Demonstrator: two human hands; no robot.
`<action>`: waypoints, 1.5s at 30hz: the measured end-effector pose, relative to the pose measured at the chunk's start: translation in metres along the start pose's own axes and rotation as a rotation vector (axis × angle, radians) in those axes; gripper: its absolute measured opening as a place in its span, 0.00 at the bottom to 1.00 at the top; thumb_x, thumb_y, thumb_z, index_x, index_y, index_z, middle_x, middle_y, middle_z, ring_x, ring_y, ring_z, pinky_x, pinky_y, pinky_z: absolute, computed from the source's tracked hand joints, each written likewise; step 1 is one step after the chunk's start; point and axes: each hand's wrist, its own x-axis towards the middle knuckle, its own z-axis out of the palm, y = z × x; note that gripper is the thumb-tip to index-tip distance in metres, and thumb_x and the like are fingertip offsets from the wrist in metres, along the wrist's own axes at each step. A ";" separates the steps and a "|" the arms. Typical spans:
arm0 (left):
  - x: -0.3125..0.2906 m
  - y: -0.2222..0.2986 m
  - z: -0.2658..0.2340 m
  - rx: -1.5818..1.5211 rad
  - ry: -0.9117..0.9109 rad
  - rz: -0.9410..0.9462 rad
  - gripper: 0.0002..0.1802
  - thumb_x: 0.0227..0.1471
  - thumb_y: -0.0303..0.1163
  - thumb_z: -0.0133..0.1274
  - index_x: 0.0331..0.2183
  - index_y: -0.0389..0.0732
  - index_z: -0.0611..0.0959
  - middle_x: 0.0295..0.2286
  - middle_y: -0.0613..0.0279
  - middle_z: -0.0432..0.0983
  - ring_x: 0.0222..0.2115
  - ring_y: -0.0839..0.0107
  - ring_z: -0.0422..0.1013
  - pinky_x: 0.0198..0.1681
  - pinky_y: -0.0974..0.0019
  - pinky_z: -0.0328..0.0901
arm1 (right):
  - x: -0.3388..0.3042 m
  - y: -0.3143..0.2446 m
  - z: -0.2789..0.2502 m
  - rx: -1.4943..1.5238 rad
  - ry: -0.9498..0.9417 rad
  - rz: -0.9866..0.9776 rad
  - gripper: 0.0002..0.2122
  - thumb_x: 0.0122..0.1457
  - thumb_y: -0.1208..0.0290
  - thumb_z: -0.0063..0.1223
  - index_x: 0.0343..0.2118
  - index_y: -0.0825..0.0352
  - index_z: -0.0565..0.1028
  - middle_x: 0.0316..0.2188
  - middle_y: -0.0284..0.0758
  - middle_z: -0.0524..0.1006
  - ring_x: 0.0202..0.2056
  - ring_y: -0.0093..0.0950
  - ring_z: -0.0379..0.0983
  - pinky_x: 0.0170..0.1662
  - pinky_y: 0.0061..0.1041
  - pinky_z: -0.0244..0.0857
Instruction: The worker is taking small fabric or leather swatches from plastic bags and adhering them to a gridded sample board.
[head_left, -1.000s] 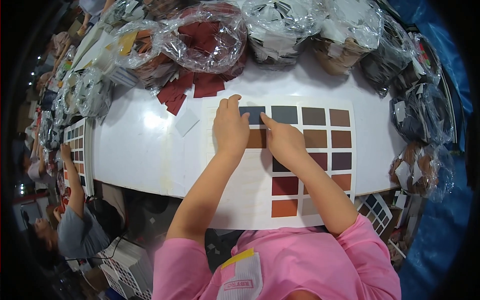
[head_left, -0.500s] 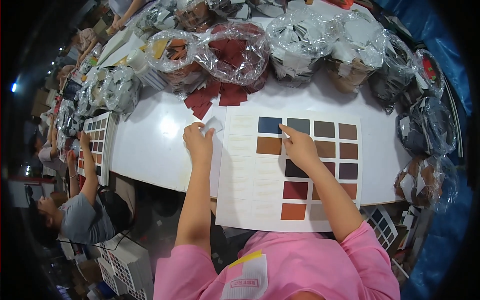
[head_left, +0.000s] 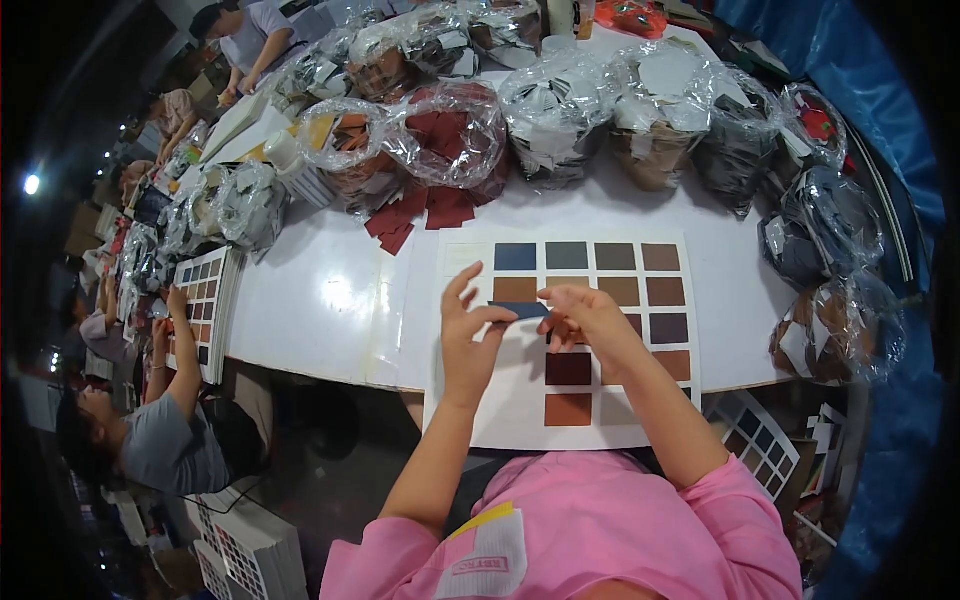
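A white sample board (head_left: 470, 425) with a grid of coloured swatches lies in front of me, overhanging the table's near edge. Above its middle, my right hand (head_left: 592, 322) pinches the right end of a small dark blue swatch (head_left: 518, 310). My left hand (head_left: 470, 335) is at the swatch's other end: its thumb touches the lower edge while the index finger points up, apart from it. A blue swatch (head_left: 515, 257) and an orange-brown swatch (head_left: 515, 290) sit in the board's top rows. Both hands hide parts of the middle rows.
Plastic bags of cut pieces, including a dark red bag (head_left: 445, 135), line the table's back and right. Loose dark red pieces (head_left: 450, 208) lie before it. To the left, a person in grey (head_left: 170, 440) works at a stack of boards (head_left: 220, 310).
My left hand has moved right, over the board; the light piece near its fingers no longer shows. My right hand has left the top blue swatch and now holds a dark blue one.
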 end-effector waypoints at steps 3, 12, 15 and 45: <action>-0.016 0.003 0.003 -0.181 -0.085 -0.012 0.15 0.35 0.11 0.51 0.23 0.42 0.82 0.55 0.54 0.60 0.56 0.59 0.60 0.54 0.57 0.61 | -0.009 0.005 0.000 -0.003 -0.112 -0.125 0.16 0.56 0.76 0.53 0.49 0.71 0.71 0.24 0.29 0.75 0.21 0.18 0.73 0.25 0.13 0.60; -0.050 -0.003 -0.020 -0.056 -0.104 -0.321 0.23 0.43 0.12 0.40 0.40 0.37 0.81 0.39 0.57 0.74 0.43 0.67 0.70 0.49 0.72 0.60 | -0.045 0.028 -0.025 -0.426 0.227 -0.250 0.17 0.57 0.77 0.52 0.50 0.69 0.70 0.27 0.30 0.74 0.27 0.16 0.69 0.29 0.13 0.62; -0.058 -0.021 -0.051 -0.033 0.015 -0.361 0.27 0.47 0.18 0.42 0.51 0.35 0.75 0.44 0.65 0.74 0.43 0.74 0.67 0.51 0.70 0.60 | -0.061 0.043 -0.058 -0.702 0.461 -0.422 0.15 0.53 0.77 0.55 0.45 0.68 0.74 0.30 0.31 0.73 0.28 0.20 0.68 0.33 0.21 0.65; -0.055 -0.053 -0.114 -0.516 0.185 -0.916 0.11 0.58 0.28 0.45 0.42 0.35 0.71 0.37 0.59 0.72 0.35 0.73 0.69 0.39 0.70 0.67 | -0.127 0.044 -0.139 -0.112 0.346 -0.198 0.20 0.58 0.74 0.49 0.54 0.70 0.65 0.44 0.36 0.75 0.44 0.25 0.72 0.49 0.25 0.65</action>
